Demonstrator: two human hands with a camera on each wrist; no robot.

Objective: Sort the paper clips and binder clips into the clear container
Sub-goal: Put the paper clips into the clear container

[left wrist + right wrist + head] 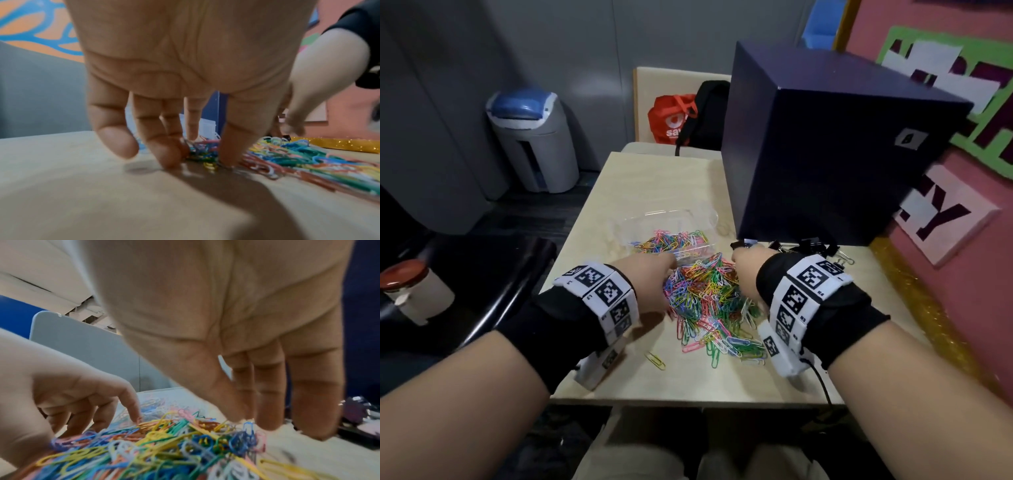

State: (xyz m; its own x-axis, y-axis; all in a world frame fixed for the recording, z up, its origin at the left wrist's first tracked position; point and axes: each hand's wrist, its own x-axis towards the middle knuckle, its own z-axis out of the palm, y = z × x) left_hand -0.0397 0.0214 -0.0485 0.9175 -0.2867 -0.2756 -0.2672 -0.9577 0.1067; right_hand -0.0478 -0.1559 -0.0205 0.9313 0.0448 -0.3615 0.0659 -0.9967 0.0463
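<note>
A heap of coloured paper clips (710,305) lies mid-table. Behind it stands the clear container (654,216), with more paper clips (674,238) inside. Black binder clips (812,247) sit at the right, against the dark box. My left hand (666,287) is on the heap's left edge; its thumb and fingers (170,155) pinch a small bunch of clips (205,151) on the tabletop. At the heap's far right edge, my right hand (743,270) points its straight fingers (267,418) down, tips touching the clips (185,434). It holds nothing that I can see.
A large dark blue box (825,147) fills the table's back right, close behind the right hand. One yellow clip (655,360) lies apart near the front edge. A glittery gold strip (921,308) borders the right side. A bin (534,137) and bags (681,116) stand beyond the table.
</note>
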